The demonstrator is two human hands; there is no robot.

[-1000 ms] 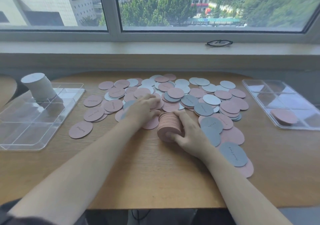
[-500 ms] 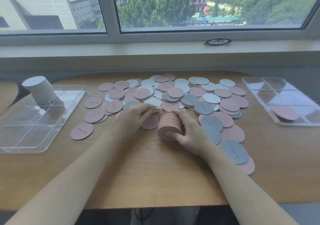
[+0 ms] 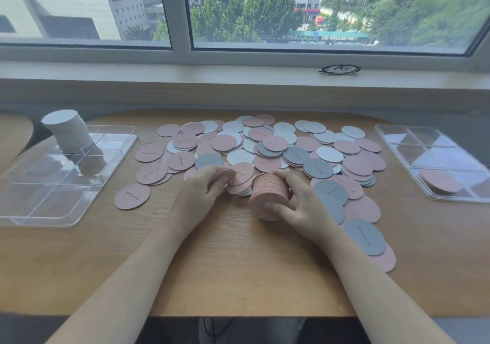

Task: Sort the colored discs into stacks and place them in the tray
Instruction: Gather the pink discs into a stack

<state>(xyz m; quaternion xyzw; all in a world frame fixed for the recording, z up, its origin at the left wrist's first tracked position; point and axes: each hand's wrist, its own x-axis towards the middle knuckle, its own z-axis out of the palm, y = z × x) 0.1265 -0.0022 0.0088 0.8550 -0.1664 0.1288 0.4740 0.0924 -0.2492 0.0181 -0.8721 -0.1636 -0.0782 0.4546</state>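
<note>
While right hand (image 3: 299,200) grips pink stack (image 3: 269,195); left hand (image 3: 204,187) pinches pink disc (image 3: 225,175).

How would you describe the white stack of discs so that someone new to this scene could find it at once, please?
Start at the clear tray on the left side of the wooden table. In its far corner stands a tall white stack of discs, leaning slightly. It is the only white stack, apart from the loose discs mid-table and the pink stack that the right hand grips.

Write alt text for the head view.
The right hand grips a pink stack on a wooden table while the left hand pinches pink discs. Loose discs lie between two clear trays.
</note>
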